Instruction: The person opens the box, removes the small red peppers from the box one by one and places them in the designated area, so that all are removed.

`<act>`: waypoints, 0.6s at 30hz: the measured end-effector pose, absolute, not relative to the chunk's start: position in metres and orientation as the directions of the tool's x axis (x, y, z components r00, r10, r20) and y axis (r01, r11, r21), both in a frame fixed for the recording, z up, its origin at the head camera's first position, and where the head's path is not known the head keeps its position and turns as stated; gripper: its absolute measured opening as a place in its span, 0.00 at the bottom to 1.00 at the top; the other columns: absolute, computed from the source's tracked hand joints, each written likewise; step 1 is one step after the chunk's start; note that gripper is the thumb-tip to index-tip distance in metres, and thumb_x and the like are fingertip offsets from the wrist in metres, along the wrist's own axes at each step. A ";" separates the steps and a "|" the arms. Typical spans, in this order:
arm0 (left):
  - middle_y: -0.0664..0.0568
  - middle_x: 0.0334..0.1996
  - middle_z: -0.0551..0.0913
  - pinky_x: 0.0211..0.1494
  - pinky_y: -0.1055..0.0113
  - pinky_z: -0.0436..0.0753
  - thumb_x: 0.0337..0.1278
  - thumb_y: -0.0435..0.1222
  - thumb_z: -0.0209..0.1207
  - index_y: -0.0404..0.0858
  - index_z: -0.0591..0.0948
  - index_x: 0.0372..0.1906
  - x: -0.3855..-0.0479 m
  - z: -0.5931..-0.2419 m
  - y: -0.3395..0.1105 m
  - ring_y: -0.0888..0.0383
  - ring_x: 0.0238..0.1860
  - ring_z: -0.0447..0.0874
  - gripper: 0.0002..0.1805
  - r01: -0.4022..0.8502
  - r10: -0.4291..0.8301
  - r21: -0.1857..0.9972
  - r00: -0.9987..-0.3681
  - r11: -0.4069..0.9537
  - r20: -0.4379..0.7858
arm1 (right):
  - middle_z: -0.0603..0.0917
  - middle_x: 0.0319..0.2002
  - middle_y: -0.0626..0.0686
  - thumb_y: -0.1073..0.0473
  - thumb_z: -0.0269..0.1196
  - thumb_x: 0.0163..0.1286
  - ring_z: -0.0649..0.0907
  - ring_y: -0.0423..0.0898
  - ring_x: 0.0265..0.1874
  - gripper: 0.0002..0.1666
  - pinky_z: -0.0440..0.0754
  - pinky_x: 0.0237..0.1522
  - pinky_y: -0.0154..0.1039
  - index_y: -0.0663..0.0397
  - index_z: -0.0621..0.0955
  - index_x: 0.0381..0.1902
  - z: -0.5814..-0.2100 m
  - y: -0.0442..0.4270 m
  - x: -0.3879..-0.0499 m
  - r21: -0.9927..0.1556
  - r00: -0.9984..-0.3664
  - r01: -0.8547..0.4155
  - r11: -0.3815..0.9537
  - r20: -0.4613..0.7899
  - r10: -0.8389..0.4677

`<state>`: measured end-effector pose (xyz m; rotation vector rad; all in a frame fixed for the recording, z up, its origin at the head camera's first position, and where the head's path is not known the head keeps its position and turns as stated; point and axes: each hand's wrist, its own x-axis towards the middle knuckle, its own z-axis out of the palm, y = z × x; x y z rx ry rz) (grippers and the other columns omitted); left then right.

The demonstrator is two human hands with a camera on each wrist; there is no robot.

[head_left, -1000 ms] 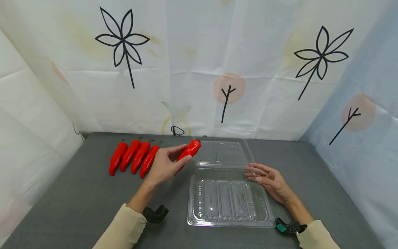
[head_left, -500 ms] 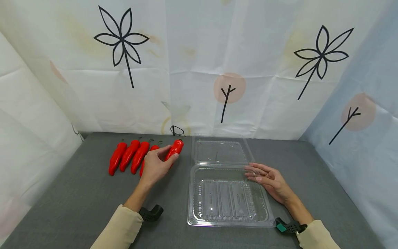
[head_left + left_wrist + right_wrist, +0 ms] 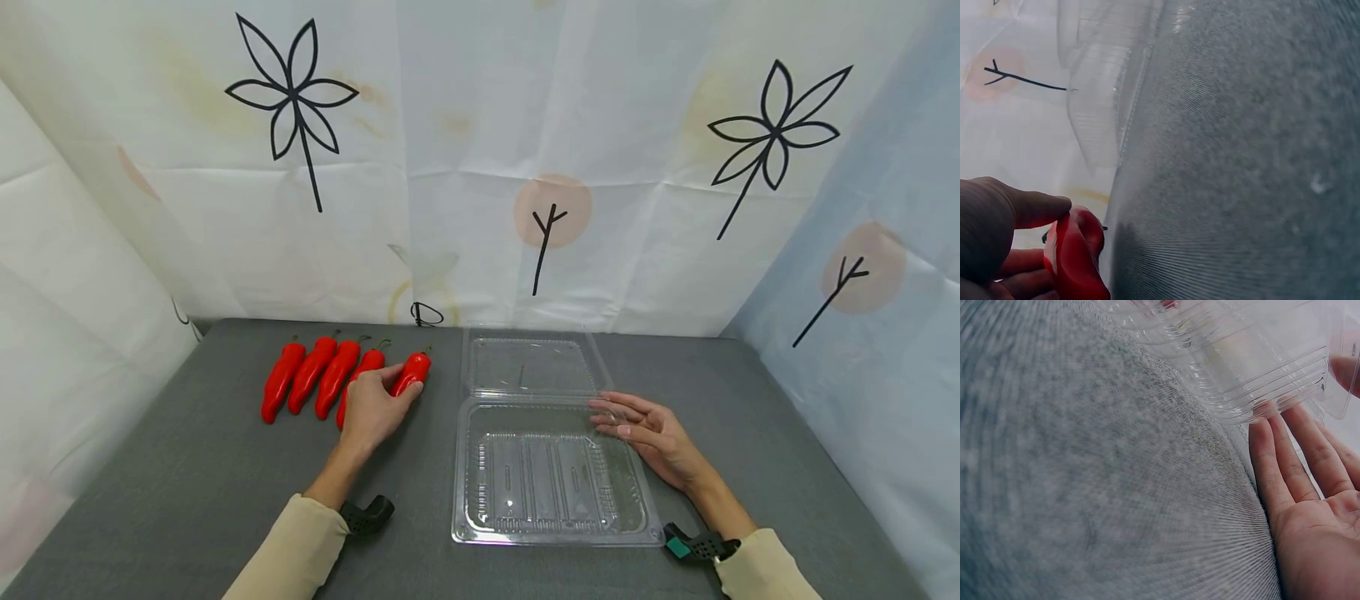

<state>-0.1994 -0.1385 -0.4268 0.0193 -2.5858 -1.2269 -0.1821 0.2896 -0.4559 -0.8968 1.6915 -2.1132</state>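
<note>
My left hand (image 3: 375, 407) pinches a red pepper (image 3: 412, 372) between thumb and fingers, low over the grey table, left of a clear plastic container (image 3: 551, 533). In the left wrist view, the pepper (image 3: 1075, 256) lies against the thumb and fingers. My right hand (image 3: 660, 442) rests against the container's right side with its fingers fairly straight. In the right wrist view, the fingertips of this hand (image 3: 1316, 481) touch the outer wall of the clear container (image 3: 1241, 369). The container stands with its lid (image 3: 525, 367) folded back, and nothing lies inside.
Several more red peppers (image 3: 311, 375) lie in a row at the left, and my left hand partly covers the nearest one. Behind the grey table (image 3: 187, 483) hangs a pale printed cloth (image 3: 465, 125). More cloth closes off both sides.
My left hand has moved left, away from the container, and lowered the pepper toward the table beside the row. My right hand and the container have stayed put.
</note>
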 end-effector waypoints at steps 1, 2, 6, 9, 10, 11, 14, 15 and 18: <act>0.37 0.49 0.87 0.37 0.57 0.79 0.58 0.38 0.70 0.29 0.83 0.59 -0.199 -0.427 -0.139 0.45 0.41 0.83 0.26 0.102 -0.129 0.759 -0.962 0.643 0.239 | 0.74 0.69 0.60 0.77 0.44 0.76 0.77 0.53 0.65 0.30 0.75 0.64 0.42 0.77 0.58 0.74 -0.456 0.290 -0.182 -0.951 -0.764 -0.156 -0.268 0.288 -0.578; 0.36 0.49 0.87 0.36 0.58 0.79 0.58 0.38 0.69 0.28 0.83 0.59 -0.199 -0.428 -0.139 0.45 0.41 0.82 0.26 0.098 -0.129 0.757 -0.963 0.646 0.235 | 0.74 0.69 0.60 0.78 0.44 0.76 0.77 0.53 0.65 0.30 0.75 0.65 0.42 0.77 0.58 0.74 -0.456 0.290 -0.182 -0.950 -0.763 -0.157 -0.268 0.289 -0.578; 0.35 0.49 0.86 0.36 0.57 0.79 0.58 0.38 0.69 0.27 0.82 0.59 -0.198 -0.431 -0.140 0.44 0.39 0.82 0.26 0.085 -0.136 0.744 -0.963 0.663 0.231 | 0.74 0.69 0.60 0.78 0.44 0.75 0.78 0.53 0.65 0.30 0.75 0.64 0.42 0.78 0.57 0.74 -0.457 0.290 -0.183 -0.948 -0.760 -0.159 -0.275 0.296 -0.579; 0.35 0.49 0.86 0.39 0.52 0.81 0.58 0.38 0.69 0.27 0.82 0.59 -0.199 -0.432 -0.140 0.42 0.41 0.82 0.26 0.083 -0.150 0.733 -0.957 0.675 0.247 | 0.74 0.69 0.60 0.78 0.44 0.75 0.78 0.53 0.65 0.30 0.76 0.64 0.42 0.78 0.57 0.74 -0.456 0.290 -0.183 -0.946 -0.755 -0.168 -0.277 0.304 -0.581; 0.35 0.49 0.86 0.40 0.50 0.82 0.58 0.38 0.69 0.27 0.82 0.59 -0.199 -0.432 -0.139 0.42 0.42 0.83 0.26 0.083 -0.156 0.733 -0.955 0.675 0.251 | 0.74 0.69 0.60 0.78 0.44 0.75 0.78 0.53 0.65 0.30 0.76 0.64 0.42 0.79 0.57 0.74 -0.456 0.290 -0.183 -0.945 -0.752 -0.172 -0.277 0.308 -0.583; 0.35 0.50 0.86 0.41 0.49 0.82 0.58 0.38 0.69 0.27 0.82 0.59 -0.199 -0.432 -0.139 0.41 0.43 0.83 0.26 0.084 -0.160 0.733 -0.953 0.675 0.257 | 0.74 0.69 0.60 0.78 0.44 0.75 0.78 0.53 0.65 0.30 0.76 0.64 0.42 0.78 0.57 0.74 -0.456 0.290 -0.183 -0.945 -0.751 -0.174 -0.277 0.309 -0.584; 0.34 0.49 0.86 0.42 0.47 0.83 0.58 0.37 0.68 0.27 0.82 0.59 -0.201 -0.433 -0.139 0.40 0.44 0.83 0.26 0.093 -0.167 0.727 -0.946 0.681 0.277 | 0.74 0.69 0.60 0.78 0.44 0.75 0.78 0.53 0.65 0.30 0.76 0.64 0.42 0.78 0.57 0.74 -0.455 0.290 -0.182 -0.945 -0.751 -0.173 -0.277 0.308 -0.584; 0.34 0.48 0.86 0.42 0.47 0.82 0.58 0.37 0.68 0.28 0.82 0.59 -0.201 -0.434 -0.139 0.40 0.43 0.83 0.25 0.098 -0.167 0.724 -0.944 0.683 0.286 | 0.74 0.69 0.60 0.78 0.44 0.75 0.78 0.53 0.65 0.30 0.76 0.64 0.42 0.78 0.58 0.74 -0.455 0.290 -0.182 -0.946 -0.752 -0.172 -0.275 0.306 -0.583; 0.35 0.45 0.87 0.40 0.46 0.82 0.57 0.36 0.69 0.28 0.84 0.56 -0.201 -0.434 -0.139 0.39 0.39 0.83 0.23 0.107 -0.177 0.704 -0.931 0.702 0.318 | 0.74 0.69 0.61 0.78 0.44 0.75 0.78 0.53 0.65 0.30 0.76 0.64 0.42 0.78 0.57 0.74 -0.455 0.290 -0.182 -0.947 -0.754 -0.169 -0.274 0.303 -0.583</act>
